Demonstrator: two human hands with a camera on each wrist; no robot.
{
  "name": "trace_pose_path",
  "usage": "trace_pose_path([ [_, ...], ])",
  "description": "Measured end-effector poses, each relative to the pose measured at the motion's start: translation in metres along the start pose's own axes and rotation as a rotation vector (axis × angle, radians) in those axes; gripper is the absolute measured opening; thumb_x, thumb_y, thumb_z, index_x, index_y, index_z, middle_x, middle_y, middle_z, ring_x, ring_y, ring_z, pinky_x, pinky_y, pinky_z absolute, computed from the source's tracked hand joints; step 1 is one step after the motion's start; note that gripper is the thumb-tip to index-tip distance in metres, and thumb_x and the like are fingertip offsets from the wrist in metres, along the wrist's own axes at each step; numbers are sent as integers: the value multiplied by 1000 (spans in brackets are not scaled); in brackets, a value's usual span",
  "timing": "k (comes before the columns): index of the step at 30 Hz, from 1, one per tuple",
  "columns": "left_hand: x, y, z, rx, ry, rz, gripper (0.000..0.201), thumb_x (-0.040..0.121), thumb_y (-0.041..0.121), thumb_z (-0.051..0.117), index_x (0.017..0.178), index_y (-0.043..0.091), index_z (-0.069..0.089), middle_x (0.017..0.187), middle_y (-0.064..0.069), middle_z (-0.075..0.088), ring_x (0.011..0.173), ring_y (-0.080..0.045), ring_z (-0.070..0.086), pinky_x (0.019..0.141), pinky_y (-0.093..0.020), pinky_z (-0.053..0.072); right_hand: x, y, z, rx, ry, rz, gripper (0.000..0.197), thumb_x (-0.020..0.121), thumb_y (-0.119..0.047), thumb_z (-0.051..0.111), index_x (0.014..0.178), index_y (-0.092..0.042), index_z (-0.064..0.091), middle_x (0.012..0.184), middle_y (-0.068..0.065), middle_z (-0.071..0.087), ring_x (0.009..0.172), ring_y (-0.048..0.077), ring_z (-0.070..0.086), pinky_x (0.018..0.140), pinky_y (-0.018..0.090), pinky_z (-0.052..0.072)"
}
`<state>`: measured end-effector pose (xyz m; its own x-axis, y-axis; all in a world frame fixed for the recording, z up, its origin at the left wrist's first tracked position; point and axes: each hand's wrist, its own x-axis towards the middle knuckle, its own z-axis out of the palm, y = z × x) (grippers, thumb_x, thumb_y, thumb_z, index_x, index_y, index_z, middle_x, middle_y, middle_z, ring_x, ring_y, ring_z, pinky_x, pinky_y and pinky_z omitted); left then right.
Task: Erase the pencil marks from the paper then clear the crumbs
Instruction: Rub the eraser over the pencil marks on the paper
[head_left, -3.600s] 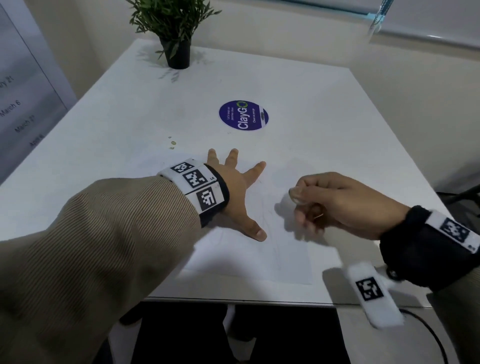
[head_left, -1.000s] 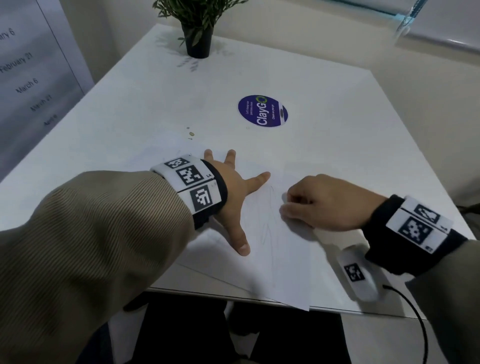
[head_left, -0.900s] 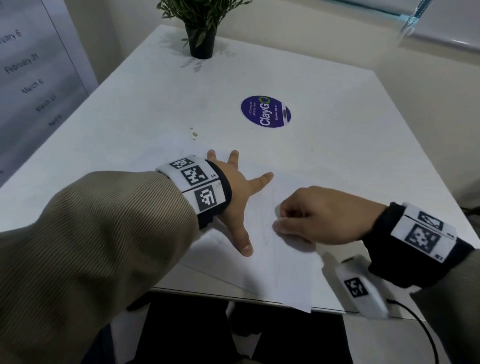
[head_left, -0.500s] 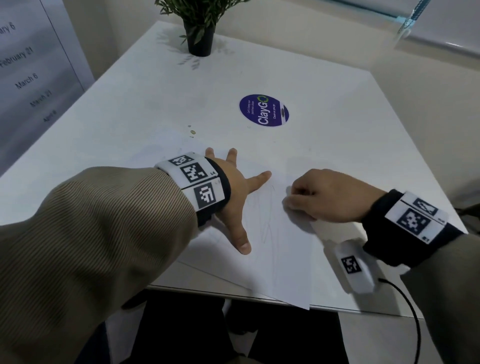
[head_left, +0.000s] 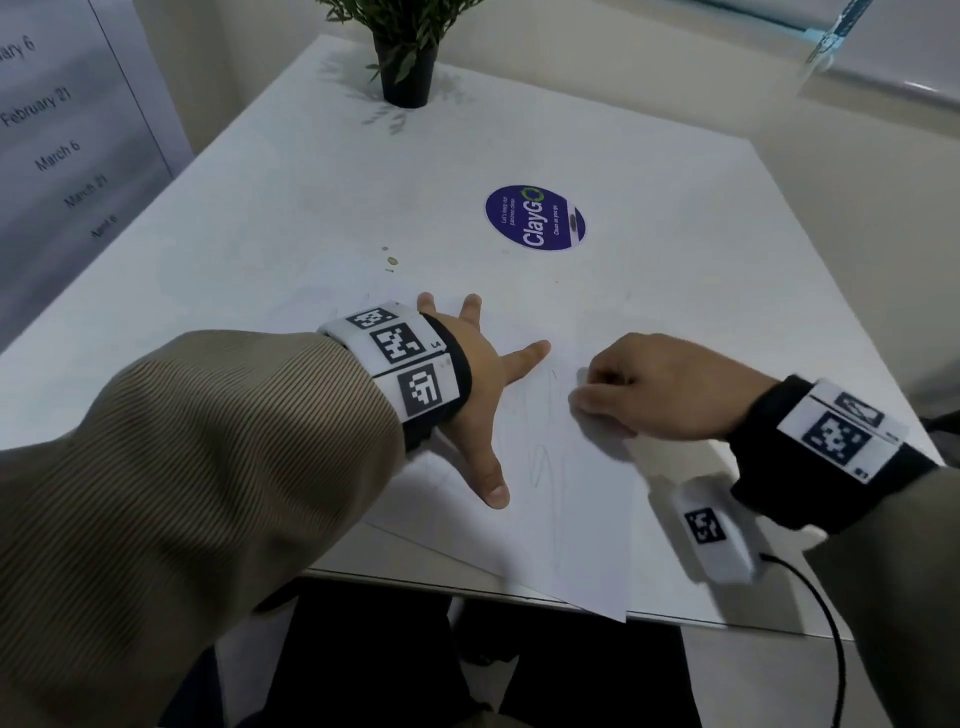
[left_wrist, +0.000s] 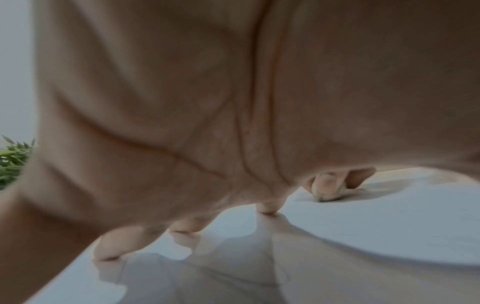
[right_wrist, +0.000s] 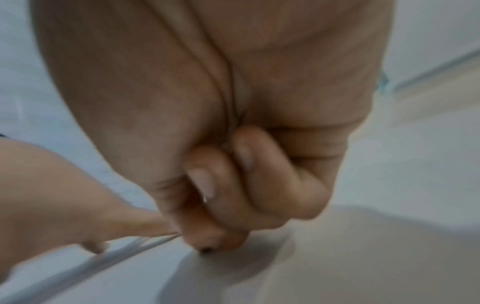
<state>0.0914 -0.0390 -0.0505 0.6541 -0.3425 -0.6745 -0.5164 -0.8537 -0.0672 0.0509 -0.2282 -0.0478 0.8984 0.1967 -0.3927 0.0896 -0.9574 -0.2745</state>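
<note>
The paper (head_left: 571, 499) lies flat on the white surface (head_left: 291, 208) at its near edge, turned askew so its long axis runs from far-left to near-right, one corner poking just past the edge. Faint pencil marks (head_left: 540, 457) run roughly lengthwise between the hands. The left hand (head_left: 478, 395) lies spread, fingers straight, pressing the sheet. The right hand (head_left: 660, 389) is curled, pinching a small eraser (left_wrist: 330, 194) (pale, mostly hidden) tip-down against the paper. Small crumbs (head_left: 390, 261) sit beyond the sheet.
</note>
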Motion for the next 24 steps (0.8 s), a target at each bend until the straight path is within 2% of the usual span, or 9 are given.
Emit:
trace_pose_path([
  [2, -1, 1, 0, -2, 0, 2, 151, 46, 86, 78, 139, 58, -37, 155, -19, -42, 143, -58, -22, 113, -72, 14, -1, -2, 2, -13, 2, -16, 41, 97, -34, 57, 61, -16, 63, 61, 0, 67, 49, 5, 51, 57, 26, 45],
  [5, 0, 0, 1, 4, 6, 1, 152, 45, 86, 78, 139, 57, -38, 154, -20, -43, 143, -58, -22, 113, -71, 13, -6, -10, 8, -33, -105, -76, 43, 97, -36, 55, 62, -13, 63, 59, -2, 65, 50, 6, 51, 58, 24, 46],
  [9, -1, 1, 0, -5, -2, 4, 151, 47, 85, 78, 140, 57, -37, 154, -20, -43, 143, -58, -22, 113, -72, 14, 4, 3, 0, -18, 63, 25, 42, 97, -34, 57, 58, -17, 62, 60, -1, 66, 57, 11, 57, 57, 25, 41],
  [11, -1, 0, 0, -4, 1, 0, 151, 47, 85, 78, 139, 57, -37, 154, -20, -43, 143, -58, -23, 113, -72, 13, 1, -7, 8, -34, 10, -24, 40, 97, -34, 57, 61, -16, 61, 60, -2, 64, 54, 9, 54, 54, 24, 41],
  [13, -1, 1, 1, 3, 4, 1, 151, 47, 86, 78, 139, 57, -38, 154, -20, -43, 143, -58, -23, 113, -72, 13, -1, -10, 11, -29, -37, -34, 41, 97, -35, 56, 62, -15, 62, 60, 0, 64, 54, 10, 53, 57, 26, 44],
  [17, -1, 1, 0, -3, 4, 2, 151, 46, 87, 77, 139, 57, -37, 155, -20, -42, 144, -58, -22, 113, -73, 15, 5, -3, 4, 16, 58, 48, 41, 98, -34, 56, 63, -14, 63, 64, 1, 68, 61, 17, 59, 58, 29, 45],
  [20, 0, 1, 1, 6, 5, -2, 151, 46, 86, 78, 139, 57, -38, 155, -20, -43, 143, -58, -23, 113, -72, 13, -1, -17, 13, -21, -42, -36, 40, 97, -36, 56, 64, -15, 63, 58, -3, 63, 54, 8, 53, 55, 24, 44],
  [22, -1, 1, 1, 4, 9, 1, 150, 47, 86, 78, 140, 57, -37, 155, -19, -42, 144, -57, -23, 113, -72, 13, 3, -10, 8, -1, -14, -3, 42, 97, -35, 57, 60, -15, 63, 62, 1, 66, 56, 11, 55, 59, 28, 46],
  [24, -3, 1, 0, -2, 9, 6, 149, 49, 84, 78, 142, 56, -35, 156, -19, -41, 144, -58, -22, 112, -74, 13, 7, -3, 0, 21, 55, 63, 43, 97, -33, 57, 59, -16, 62, 64, 3, 69, 59, 17, 58, 58, 30, 44],
])
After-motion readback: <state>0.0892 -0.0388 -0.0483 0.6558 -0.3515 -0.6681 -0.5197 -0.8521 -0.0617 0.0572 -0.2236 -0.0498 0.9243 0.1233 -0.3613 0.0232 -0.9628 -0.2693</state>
